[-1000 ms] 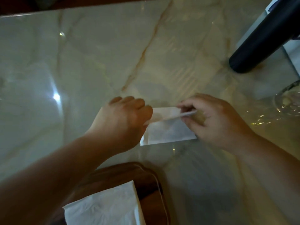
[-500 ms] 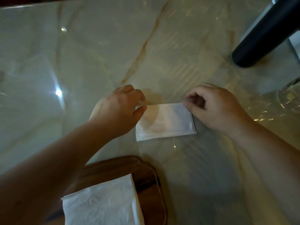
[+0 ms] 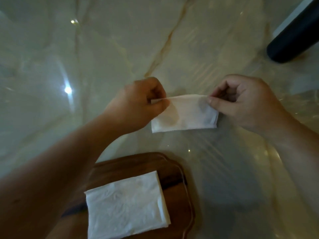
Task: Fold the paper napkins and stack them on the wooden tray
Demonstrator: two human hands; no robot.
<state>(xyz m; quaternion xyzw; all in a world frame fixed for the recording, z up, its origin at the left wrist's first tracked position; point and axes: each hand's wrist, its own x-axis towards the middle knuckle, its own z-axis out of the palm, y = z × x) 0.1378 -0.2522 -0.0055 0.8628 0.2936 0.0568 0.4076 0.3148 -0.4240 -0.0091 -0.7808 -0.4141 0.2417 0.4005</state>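
A white paper napkin (image 3: 185,116), folded into a small rectangle, lies on the marble table in the middle of the view. My left hand (image 3: 139,104) pinches its far left corner and my right hand (image 3: 241,100) pinches its far right corner. The far edge is lifted off the table between them. Nearer to me stands a dark wooden tray (image 3: 174,171) with a stack of folded white napkins (image 3: 126,204) on it. My left forearm covers the tray's left part.
The glossy marble table (image 3: 86,66) spreads all around. A dark cylindrical object (image 3: 293,37) lies at the far right. Something clear and shiny sits at the right edge, beyond my right hand.
The flap was laid down flat onto the napkin half a second ago. Now both hands pinch the far edge and hold it raised again. The view has shifted a little.
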